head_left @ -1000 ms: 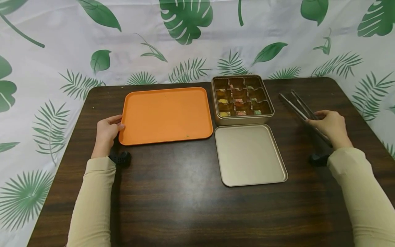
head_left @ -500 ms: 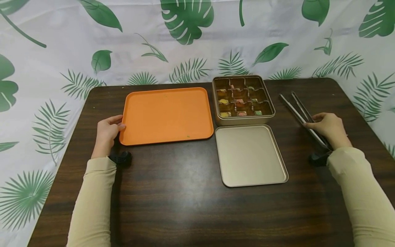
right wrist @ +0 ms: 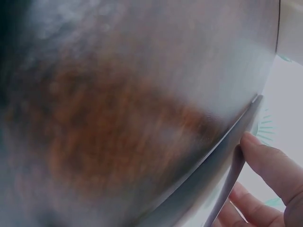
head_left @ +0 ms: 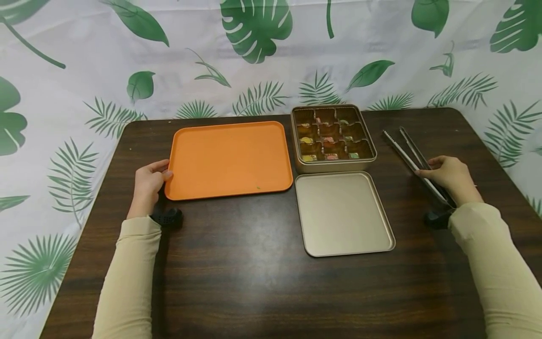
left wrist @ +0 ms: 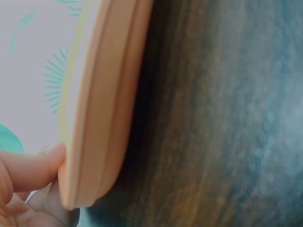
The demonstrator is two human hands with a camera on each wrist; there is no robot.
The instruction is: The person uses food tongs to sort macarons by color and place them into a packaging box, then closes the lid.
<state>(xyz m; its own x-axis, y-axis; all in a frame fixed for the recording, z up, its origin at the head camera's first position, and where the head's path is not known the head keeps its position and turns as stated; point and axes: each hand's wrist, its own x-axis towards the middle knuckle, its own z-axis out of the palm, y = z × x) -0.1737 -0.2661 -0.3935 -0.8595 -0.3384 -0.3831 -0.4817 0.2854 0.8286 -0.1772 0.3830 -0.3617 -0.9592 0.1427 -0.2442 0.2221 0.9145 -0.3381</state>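
In the head view my left hand (head_left: 148, 182) pinches the left rim of an orange tray (head_left: 228, 160). The left wrist view shows the thumb on the tray's rim (left wrist: 102, 113), with other fingers partly hidden behind it. My right hand (head_left: 452, 175) holds a pair of metal tongs (head_left: 412, 162) by the arms, over the right part of the table. The tongs' serrated tips are spread apart and point away from me. Close up in the right wrist view, the thumb (right wrist: 270, 163) presses one tong arm, while other fingers lie beyond it.
A square gold tin (head_left: 334, 165) with a divided insert stands at the back, right of the tray. Several compartments hold small coloured pieces. Its flat gold lid (head_left: 345, 214) lies in front of it. Behind the dark wooden table (head_left: 237, 278) hangs a leaf-patterned cloth (head_left: 178, 56).
My right hand has shifted slightly toward me along the tongs, and more of their near arm shows. The left hand and the tray look nearly unmoved.
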